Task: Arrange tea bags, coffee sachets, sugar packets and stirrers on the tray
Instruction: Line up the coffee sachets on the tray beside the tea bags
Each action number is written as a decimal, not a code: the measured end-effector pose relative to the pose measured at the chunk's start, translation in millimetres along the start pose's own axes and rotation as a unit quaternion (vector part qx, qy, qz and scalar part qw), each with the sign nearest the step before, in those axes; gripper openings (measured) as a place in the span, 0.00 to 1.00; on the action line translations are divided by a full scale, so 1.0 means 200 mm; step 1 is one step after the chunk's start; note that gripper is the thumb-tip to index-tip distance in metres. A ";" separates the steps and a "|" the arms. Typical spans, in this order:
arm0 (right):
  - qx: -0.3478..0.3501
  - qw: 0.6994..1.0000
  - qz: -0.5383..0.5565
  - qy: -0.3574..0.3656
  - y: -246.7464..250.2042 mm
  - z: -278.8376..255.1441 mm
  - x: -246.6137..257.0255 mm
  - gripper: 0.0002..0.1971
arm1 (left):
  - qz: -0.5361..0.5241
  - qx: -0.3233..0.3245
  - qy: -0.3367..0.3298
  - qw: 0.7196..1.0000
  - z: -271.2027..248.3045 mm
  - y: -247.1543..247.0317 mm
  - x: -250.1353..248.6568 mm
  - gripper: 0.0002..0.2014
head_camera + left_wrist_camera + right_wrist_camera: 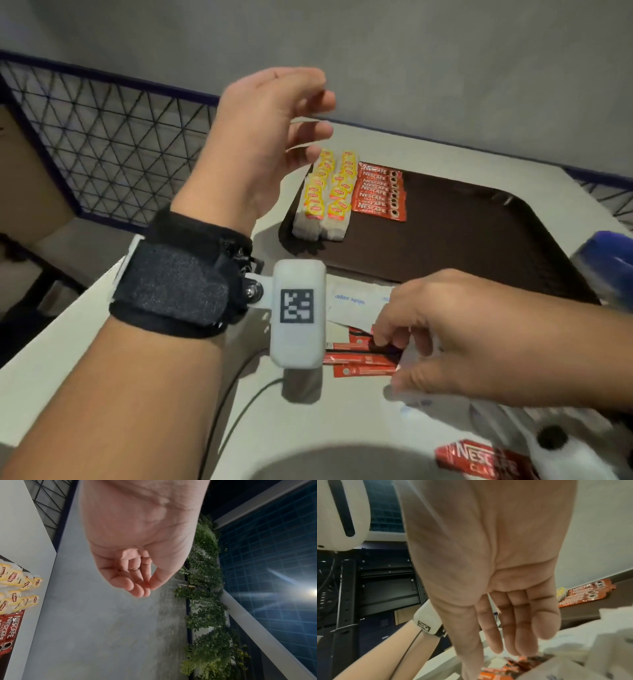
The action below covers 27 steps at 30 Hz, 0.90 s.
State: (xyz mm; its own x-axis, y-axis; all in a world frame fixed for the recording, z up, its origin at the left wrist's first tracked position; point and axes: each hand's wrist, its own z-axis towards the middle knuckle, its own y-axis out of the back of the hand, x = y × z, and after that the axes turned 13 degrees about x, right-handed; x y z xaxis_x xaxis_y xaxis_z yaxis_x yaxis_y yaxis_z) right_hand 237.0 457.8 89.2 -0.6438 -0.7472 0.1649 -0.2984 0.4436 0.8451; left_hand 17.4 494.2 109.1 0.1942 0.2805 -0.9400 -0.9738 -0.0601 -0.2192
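Head view: left hand (pixel 263 144) hovers empty, fingers loose, above the tea bags (pixel 325 195) on the tray (pixel 479 240); right hand (pixel 455 339) pinches loose coffee sachets (pixel 363 363) beneath it. Slippery sachets may fan out and drop.

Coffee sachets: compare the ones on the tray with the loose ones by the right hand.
The coffee sachets on the tray lie overlapped in a neat row, logos up; the loose sachets lie scattered on the table, off the tray, back sides up, under the right hand. Both are red.
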 end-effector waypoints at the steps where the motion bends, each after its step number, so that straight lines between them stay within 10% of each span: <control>1: -0.010 1.000 0.006 -0.002 -0.01 0.00 0.01 0.20 | -0.001 0.002 0.000 1.000 -0.01 0.00 0.00 0.01; 22: -0.064 0.985 -0.161 -0.023 -0.15 0.14 0.12 0.12 | -0.035 0.020 0.000 0.999 -0.01 0.00 -0.01 0.01; 27: -0.158 0.970 0.185 -0.013 -0.01 0.07 -0.05 0.07 | -0.011 0.030 0.002 1.000 0.00 -0.01 0.01 0.02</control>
State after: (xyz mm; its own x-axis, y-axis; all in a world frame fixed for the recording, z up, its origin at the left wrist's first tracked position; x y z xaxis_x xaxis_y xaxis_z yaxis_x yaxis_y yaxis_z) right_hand 233.2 470.8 78.4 -0.6852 -0.5507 0.4767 0.1840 0.5024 0.8448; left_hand 20.5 494.2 108.1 0.2157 0.2763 -0.9366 -0.9747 0.0026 -0.2237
